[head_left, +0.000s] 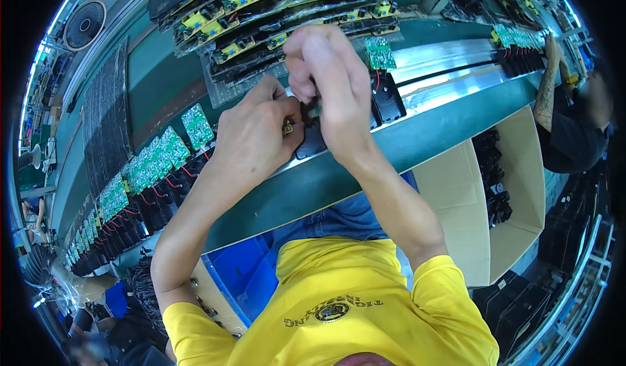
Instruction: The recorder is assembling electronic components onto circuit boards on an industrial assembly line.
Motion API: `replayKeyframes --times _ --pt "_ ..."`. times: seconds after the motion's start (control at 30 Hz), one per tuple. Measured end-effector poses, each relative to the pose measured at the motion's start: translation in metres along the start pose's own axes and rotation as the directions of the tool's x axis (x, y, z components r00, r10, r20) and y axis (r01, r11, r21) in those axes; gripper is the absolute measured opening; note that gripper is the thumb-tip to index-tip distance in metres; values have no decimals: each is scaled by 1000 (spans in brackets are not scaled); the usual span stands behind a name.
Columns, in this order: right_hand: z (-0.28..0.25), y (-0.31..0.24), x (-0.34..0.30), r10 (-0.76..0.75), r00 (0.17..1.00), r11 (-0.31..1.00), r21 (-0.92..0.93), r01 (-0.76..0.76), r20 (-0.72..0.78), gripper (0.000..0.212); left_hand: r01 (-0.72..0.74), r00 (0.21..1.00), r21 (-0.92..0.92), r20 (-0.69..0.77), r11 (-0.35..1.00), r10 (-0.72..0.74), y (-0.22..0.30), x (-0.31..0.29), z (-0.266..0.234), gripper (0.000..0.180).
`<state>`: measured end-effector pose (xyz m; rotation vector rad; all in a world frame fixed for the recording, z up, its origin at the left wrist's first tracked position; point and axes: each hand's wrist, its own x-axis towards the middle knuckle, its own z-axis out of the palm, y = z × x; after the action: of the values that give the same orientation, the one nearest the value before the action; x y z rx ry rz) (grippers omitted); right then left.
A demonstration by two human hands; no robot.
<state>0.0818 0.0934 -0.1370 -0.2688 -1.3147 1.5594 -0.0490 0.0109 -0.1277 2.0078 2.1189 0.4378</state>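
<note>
Both hands meet over a black plastic case point(311, 144) on the line along the bench. My left hand point(251, 134) is closed in a pinch beside the case, with a small brass-coloured bit showing at its fingers. Curled above the same case is my right hand point(332, 82), fingers closed; what it grips is hidden, though a sliver of green shows beneath it. Just to the right, a green circuit board point(380, 54) hangs by a red wire at another open black case point(390, 99). Left of my left hand stands a similar green board point(197, 126).
Stacked trays of yellow circuit boards point(238, 1) stand behind my hands. More green boards point(156, 157) in black cases run down the left. A cardboard box point(456, 203) of black parts and a blue bin point(244, 275) sit below the bench edge. Another person's arm point(546, 92) reaches in at right.
</note>
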Motion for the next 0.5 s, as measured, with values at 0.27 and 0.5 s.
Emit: replayKeyframes --times 0.27,0.5 --pt "-40 -42 -55 25 875 266 -847 461 484 26 -109 933 -10 345 994 106 -17 26 -46 37" --pt "-46 -29 -65 94 861 104 -865 490 499 23 -152 976 144 -135 978 172 -16 39 -14 32"
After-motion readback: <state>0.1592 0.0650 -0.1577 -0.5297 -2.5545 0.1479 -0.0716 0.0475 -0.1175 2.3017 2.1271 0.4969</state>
